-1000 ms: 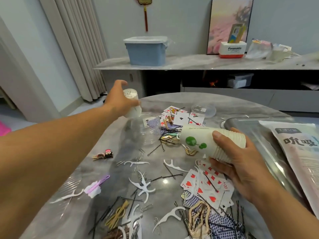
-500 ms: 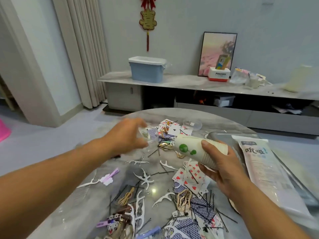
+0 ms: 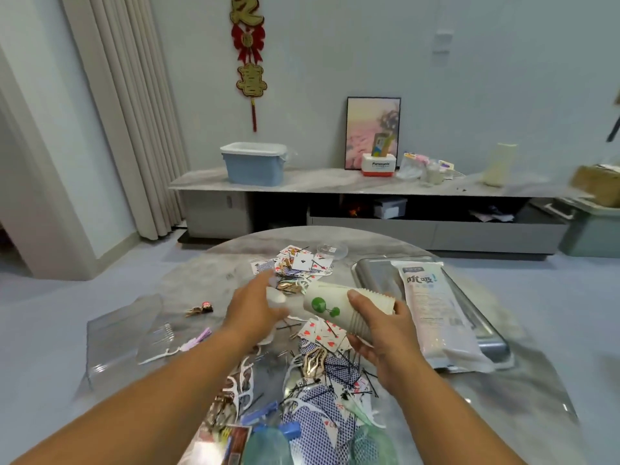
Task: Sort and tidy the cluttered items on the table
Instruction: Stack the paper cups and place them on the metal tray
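Observation:
My right hand (image 3: 385, 333) grips a stack of white paper cups (image 3: 339, 308) with a green tree print, held sideways above the round marble table (image 3: 208, 273). My left hand (image 3: 255, 308) holds a small clear plastic cup (image 3: 276, 295) right at the closed end of the stack. Under both hands lie scattered playing cards (image 3: 322, 335), white floss picks (image 3: 243, 384), black hairpins (image 3: 339, 374) and a gold hair clip (image 3: 313, 362).
A metal tray (image 3: 372, 273) at the right holds a white printed bag (image 3: 432, 313). A clear plastic lid (image 3: 114, 333) lies at the left, a clear round lid (image 3: 332, 251) at the far side. Green mesh items (image 3: 268, 444) and blue clips sit at the near edge.
My left hand lifted the small clear cup from the far left of the table and brought it to the paper cup stack. The camera view tilted upward.

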